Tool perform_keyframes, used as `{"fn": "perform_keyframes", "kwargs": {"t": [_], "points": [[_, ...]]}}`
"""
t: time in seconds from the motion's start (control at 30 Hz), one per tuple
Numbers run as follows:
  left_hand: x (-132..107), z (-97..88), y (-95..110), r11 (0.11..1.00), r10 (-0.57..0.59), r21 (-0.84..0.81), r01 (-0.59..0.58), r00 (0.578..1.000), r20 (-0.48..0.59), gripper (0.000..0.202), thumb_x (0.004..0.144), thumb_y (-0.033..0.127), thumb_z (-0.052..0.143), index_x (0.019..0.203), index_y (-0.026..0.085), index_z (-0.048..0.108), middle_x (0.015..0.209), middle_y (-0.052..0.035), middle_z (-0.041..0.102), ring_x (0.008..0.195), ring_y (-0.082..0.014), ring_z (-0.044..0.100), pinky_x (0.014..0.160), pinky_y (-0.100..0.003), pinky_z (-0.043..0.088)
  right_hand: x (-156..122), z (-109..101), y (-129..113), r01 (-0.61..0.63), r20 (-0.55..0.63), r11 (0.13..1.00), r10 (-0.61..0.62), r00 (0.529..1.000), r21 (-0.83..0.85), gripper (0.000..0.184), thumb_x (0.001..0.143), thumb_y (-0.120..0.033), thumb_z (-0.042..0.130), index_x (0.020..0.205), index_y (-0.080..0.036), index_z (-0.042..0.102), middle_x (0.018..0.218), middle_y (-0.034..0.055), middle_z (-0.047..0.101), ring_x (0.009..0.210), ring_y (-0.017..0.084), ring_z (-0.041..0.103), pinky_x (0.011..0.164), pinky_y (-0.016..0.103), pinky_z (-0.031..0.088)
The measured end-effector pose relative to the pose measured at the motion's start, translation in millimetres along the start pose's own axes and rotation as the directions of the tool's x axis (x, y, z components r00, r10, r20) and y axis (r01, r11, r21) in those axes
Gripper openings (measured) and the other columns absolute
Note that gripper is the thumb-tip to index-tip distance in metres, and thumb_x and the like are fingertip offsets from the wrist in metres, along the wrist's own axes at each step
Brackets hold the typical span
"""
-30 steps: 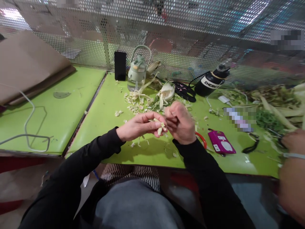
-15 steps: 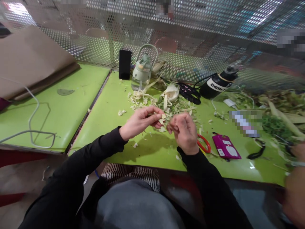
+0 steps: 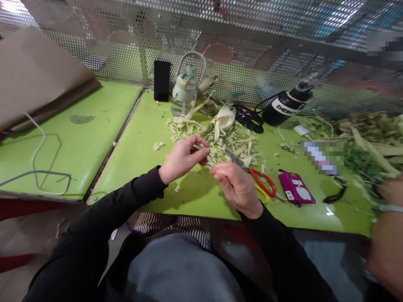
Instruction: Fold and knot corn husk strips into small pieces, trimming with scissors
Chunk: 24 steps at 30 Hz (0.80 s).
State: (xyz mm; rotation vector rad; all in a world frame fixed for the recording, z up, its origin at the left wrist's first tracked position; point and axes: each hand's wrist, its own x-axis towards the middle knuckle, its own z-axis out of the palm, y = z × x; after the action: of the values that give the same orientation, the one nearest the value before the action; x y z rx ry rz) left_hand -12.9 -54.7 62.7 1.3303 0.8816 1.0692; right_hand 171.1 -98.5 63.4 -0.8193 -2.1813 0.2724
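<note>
My left hand (image 3: 187,157) is pinched around a pale strip of husk (image 3: 197,147) above the table. To its right, my right hand (image 3: 237,184) has its fingertips drawn together near the left fingertips; what lies between them is too small to make out. Behind both hands spreads a heap of shredded husk (image 3: 233,140), pale green and cream. A larger cream husk piece (image 3: 224,118) sits on its far side. Scissors (image 3: 263,179) with red and yellow handles lie partly behind my right hand, blades pointing to the heap.
A pale green bottle (image 3: 184,93) and a black phone (image 3: 162,80) stand by the perforated screen. Rightward are a black bottle (image 3: 286,107), a purple pouch (image 3: 296,188) and another person's arm (image 3: 388,239). Brown paper (image 3: 40,79) and a white cable (image 3: 36,157) occupy the left.
My right hand has moved slightly down and left, uncovering more of the scissors. The pale bits in my left fingertips show less now. The whole view has shifted slightly.
</note>
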Motion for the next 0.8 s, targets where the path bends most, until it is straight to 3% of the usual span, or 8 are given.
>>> {"fn": "perform_keyframes", "kwargs": {"t": [0.13,0.2,0.27,0.33,0.43,0.57,0.67,0.8], "points": [[0.6,2.8,-3.4,0.999,0.033,-0.03,-0.032,0.999,0.022,0.009,0.09,0.019,0.062,0.091,0.014,0.054,0.072,0.0042,0.06,0.06,-0.0063,0.065,0.061,-0.019,0.054,1.6,4.8,1.6,-0.304,-0.043,0.92,0.324,0.945,0.249,0.016,0.102,-0.032,0.048,0.088,-0.026,0.051,0.069,-0.0042,0.049,0.056,0.012,0.046,0.053,0.027,0.04],[0.3,3.2,-5.6,0.998,0.063,-0.015,-0.063,0.998,0.019,0.009,0.09,0.02,0.062,0.092,0.015,0.055,0.072,0.004,0.061,0.06,-0.0063,0.065,0.061,-0.019,0.054,4.6,6.8,3.0,-0.418,-0.055,0.881,0.44,0.896,0.222,0.012,0.1,-0.034,0.052,0.092,-0.025,0.051,0.065,-0.0064,0.044,0.051,0.011,0.04,0.049,0.027,0.034],[0.5,2.2,-7.3,0.998,0.068,0.002,-0.068,0.998,0.008,0.01,0.09,0.02,0.062,0.093,0.015,0.055,0.072,0.0035,0.062,0.061,-0.0066,0.066,0.061,-0.019,0.054,7.5,7.8,4.6,-0.453,-0.077,0.889,0.457,0.886,0.062,0.009,0.098,-0.032,0.057,0.095,-0.024,0.054,0.061,-0.0074,0.041,0.05,0.011,0.038,0.05,0.027,0.033],[1.2,0.5,-8.6,0.997,0.075,0.023,-0.075,0.997,-0.008,0.009,0.09,0.021,0.062,0.093,0.015,0.055,0.071,0.0032,0.062,0.062,-0.0068,0.066,0.061,-0.019,0.053,8.9,8.1,5.6,-0.389,-0.094,0.913,0.38,0.92,-0.122,0.009,0.096,-0.027,0.06,0.09,-0.022,0.057,0.06,-0.0067,0.04,0.052,0.011,0.039,0.053,0.028,0.034],[2.2,-1.7,-10.6,0.989,0.122,0.088,-0.118,0.991,-0.052,0.008,0.091,0.022,0.06,0.093,0.016,0.054,0.069,0.0033,0.063,0.062,-0.0072,0.065,0.061,-0.019,0.051,8.2,8.1,4.3,-0.19,-0.097,0.924,0.167,0.981,-0.333,0.009,0.096,-0.019,0.059,0.087,-0.02,0.06,0.07,-0.0013,0.052,0.061,0.013,0.05,0.059,0.028,0.041],[1.3,-2.5,-13.0,0.943,0.225,0.269,-0.195,0.97,-0.087,0.007,0.091,0.022,0.058,0.093,0.016,0.056,0.069,0.0031,0.064,0.06,-0.0071,0.061,0.06,-0.02,0.047,8.8,7.2,-1.8,0.098,0.039,0.784,-0.094,0.995,-0.613,0.012,0.098,-0.014,0.054,0.093,-0.018,0.064,0.076,0.0043,0.058,0.072,0.018,0.055,0.068,0.03,0.046],[0.2,-3.3,-12.6,0.877,0.293,0.413,-0.244,0.954,-0.058,0.006,0.09,0.022,0.058,0.091,0.016,0.057,0.073,0.0018,0.065,0.061,-0.0074,0.059,0.06,-0.021,0.044,15.7,3.5,-4.3,0.247,0.152,0.696,-0.197,0.969,-0.675,0.017,0.097,-0.011,0.051,0.09,-0.018,0.064,0.071,0.0036,0.056,0.069,0.019,0.051,0.066,0.031,0.045],[0.1,-5.9,-11.7,0.836,0.286,0.444,-0.323,0.946,0.15,0.004,0.091,0.02,0.055,0.09,0.016,0.055,0.072,0.0007,0.067,0.062,-0.0079,0.06,0.062,-0.021,0.045,28.6,-6.5,1.0,0.219,0.088,0.786,-0.207,0.974,-0.579,0.014,0.098,-0.014,0.053,0.091,-0.02,0.064,0.075,0.0035,0.056,0.072,0.018,0.053,0.068,0.031,0.046]]}}
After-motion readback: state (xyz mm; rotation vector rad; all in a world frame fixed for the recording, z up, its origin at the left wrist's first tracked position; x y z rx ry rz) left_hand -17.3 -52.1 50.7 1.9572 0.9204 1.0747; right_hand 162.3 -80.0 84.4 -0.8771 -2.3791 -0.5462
